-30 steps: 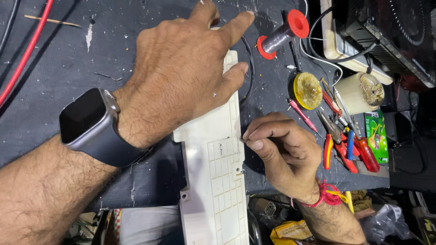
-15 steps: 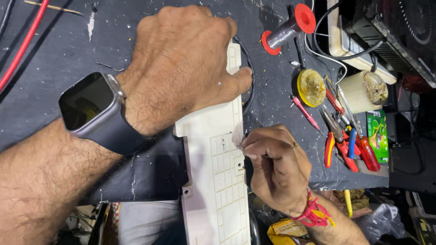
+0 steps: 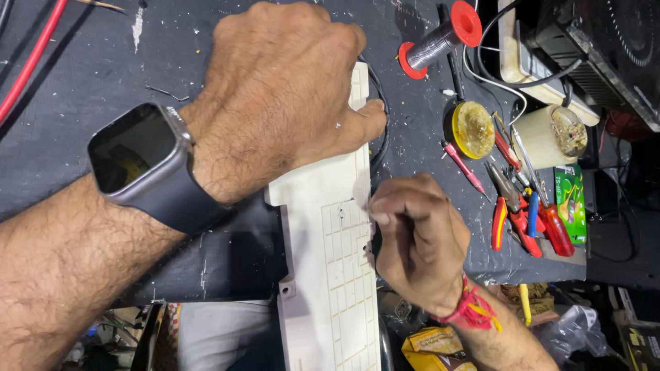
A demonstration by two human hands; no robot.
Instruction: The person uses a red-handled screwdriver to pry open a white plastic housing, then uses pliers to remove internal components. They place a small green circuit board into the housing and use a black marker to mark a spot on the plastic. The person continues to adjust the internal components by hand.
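Observation:
A long white plastic panel (image 3: 330, 275) with a moulded grid lies across the dark workbench (image 3: 82, 103) and sticks out over its near edge. My left hand (image 3: 282, 103), with a dark smartwatch (image 3: 148, 165) on the wrist, is closed over the panel's far half and grips it. My right hand (image 3: 416, 237), a red thread at its wrist, is curled into a fist at the panel's right edge, fingertips pinched against it. Whatever the pinch may hold is hidden.
A red solder spool (image 3: 440, 38) lies at the back. A round yellow flux tin (image 3: 473, 129), a white cup (image 3: 550, 136), red-handled pliers (image 3: 512, 216), screwdrivers and a green packet (image 3: 569, 199) crowd the right. Black and white cables (image 3: 509, 72) run to a device. A red cable (image 3: 31, 58) crosses the far left.
My left hand went from spread fingers to a closed grip on the panel. My right hand moved up along the panel's right edge and curled tighter. The view has come closer.

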